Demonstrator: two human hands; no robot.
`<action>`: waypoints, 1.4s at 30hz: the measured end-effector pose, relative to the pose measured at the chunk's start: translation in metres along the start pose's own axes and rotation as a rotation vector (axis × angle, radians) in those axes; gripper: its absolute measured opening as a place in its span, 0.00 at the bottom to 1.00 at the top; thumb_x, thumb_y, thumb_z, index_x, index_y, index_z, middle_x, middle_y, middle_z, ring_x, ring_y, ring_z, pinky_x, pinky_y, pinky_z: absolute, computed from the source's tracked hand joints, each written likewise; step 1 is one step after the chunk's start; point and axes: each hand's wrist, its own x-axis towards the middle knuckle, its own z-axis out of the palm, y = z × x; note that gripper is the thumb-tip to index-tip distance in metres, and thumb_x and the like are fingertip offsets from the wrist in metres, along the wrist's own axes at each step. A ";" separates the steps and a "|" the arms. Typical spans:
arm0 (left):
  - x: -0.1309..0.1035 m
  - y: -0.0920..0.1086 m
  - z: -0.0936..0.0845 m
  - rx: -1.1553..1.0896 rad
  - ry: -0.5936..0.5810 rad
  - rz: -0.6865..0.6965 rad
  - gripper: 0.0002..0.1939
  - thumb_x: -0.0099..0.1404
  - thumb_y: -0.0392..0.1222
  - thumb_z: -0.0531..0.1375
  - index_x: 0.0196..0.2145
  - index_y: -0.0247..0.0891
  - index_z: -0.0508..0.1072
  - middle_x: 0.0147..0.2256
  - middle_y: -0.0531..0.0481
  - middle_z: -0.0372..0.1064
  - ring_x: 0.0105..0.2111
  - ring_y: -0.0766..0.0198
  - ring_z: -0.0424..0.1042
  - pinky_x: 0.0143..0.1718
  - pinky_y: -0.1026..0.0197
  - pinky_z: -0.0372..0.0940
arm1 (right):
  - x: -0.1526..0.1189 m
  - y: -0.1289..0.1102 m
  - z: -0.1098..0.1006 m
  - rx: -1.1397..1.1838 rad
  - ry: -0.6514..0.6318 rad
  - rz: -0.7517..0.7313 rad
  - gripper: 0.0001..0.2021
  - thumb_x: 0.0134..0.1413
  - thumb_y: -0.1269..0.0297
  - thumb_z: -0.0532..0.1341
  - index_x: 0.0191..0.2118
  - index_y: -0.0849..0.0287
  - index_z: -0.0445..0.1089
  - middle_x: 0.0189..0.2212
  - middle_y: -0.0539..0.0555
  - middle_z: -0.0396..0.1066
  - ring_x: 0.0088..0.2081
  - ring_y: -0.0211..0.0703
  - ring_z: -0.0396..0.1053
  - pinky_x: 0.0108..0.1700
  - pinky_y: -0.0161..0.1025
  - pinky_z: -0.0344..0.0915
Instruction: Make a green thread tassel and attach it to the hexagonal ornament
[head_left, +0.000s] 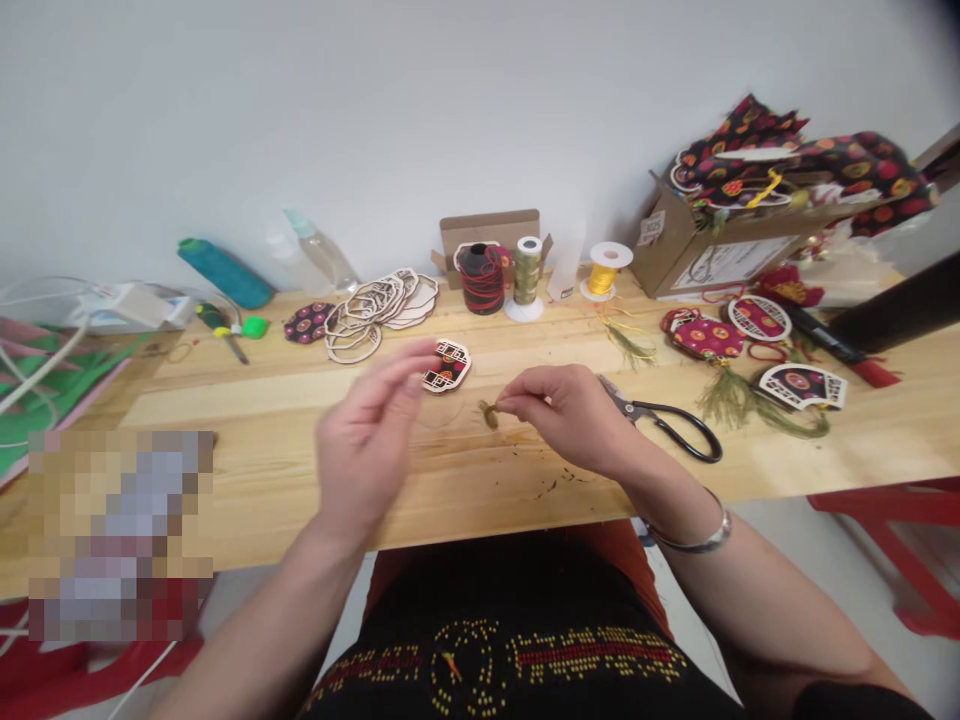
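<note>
Between thumb and fingertips, my right hand (566, 410) pinches a small olive-green thread bundle (490, 414) just above the wooden table. My left hand (367, 430) is raised to the left of it, blurred, its fingers drawn together near the thumb; whether something thin is between them cannot be made out. Behind the left fingertips lies a patterned ornament with a pale wooden frame (453, 366). Black-handled scissors (679, 425) rest beside my right hand, their blades partly hidden by it. Dark snippets (559, 485) are scattered near the front edge.
Wooden frames (356, 345) lie at the back left. Thread spools stand along the wall: dark red (481, 280), olive (527, 272) and yellow (604, 272). Finished ornaments with tassels (705, 335) and a cardboard box of fabric (664, 245) occupy the right. A screwdriver (220, 325) lies left.
</note>
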 end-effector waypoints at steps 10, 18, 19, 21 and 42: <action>-0.005 -0.026 0.013 0.352 -0.402 0.011 0.15 0.61 0.35 0.60 0.47 0.41 0.76 0.36 0.49 0.77 0.32 0.63 0.73 0.36 0.63 0.65 | 0.004 -0.010 -0.004 -0.209 -0.071 -0.116 0.11 0.57 0.72 0.55 0.27 0.61 0.74 0.26 0.52 0.74 0.29 0.36 0.67 0.33 0.34 0.57; -0.008 -0.036 0.008 0.662 -0.404 0.354 0.17 0.59 0.30 0.59 0.44 0.44 0.77 0.31 0.49 0.77 0.29 0.61 0.71 0.34 0.61 0.62 | 0.008 -0.009 -0.004 -0.250 -0.203 -0.049 0.12 0.56 0.73 0.55 0.29 0.61 0.75 0.27 0.55 0.75 0.29 0.38 0.68 0.32 0.35 0.57; -0.008 -0.037 0.008 0.651 -0.407 0.347 0.17 0.58 0.29 0.59 0.42 0.44 0.78 0.29 0.49 0.76 0.28 0.61 0.70 0.33 0.62 0.61 | 0.008 -0.009 -0.004 -0.274 -0.220 -0.039 0.12 0.56 0.73 0.55 0.29 0.61 0.76 0.28 0.55 0.75 0.30 0.39 0.68 0.32 0.35 0.57; -0.008 -0.039 0.007 0.597 -0.394 0.292 0.16 0.56 0.28 0.60 0.39 0.44 0.79 0.28 0.50 0.75 0.27 0.61 0.69 0.33 0.62 0.60 | 0.008 -0.009 -0.005 -0.334 -0.255 -0.022 0.12 0.56 0.72 0.55 0.30 0.61 0.75 0.28 0.57 0.76 0.30 0.40 0.68 0.32 0.36 0.57; -0.005 -0.047 0.012 -0.003 -0.131 -0.476 0.09 0.53 0.40 0.66 0.30 0.31 0.79 0.14 0.58 0.55 0.13 0.76 0.50 0.13 0.69 0.44 | -0.118 0.066 -0.051 -1.010 0.124 0.221 0.18 0.54 0.68 0.51 0.50 0.68 0.64 0.42 0.67 0.69 0.44 0.58 0.67 0.45 0.51 0.66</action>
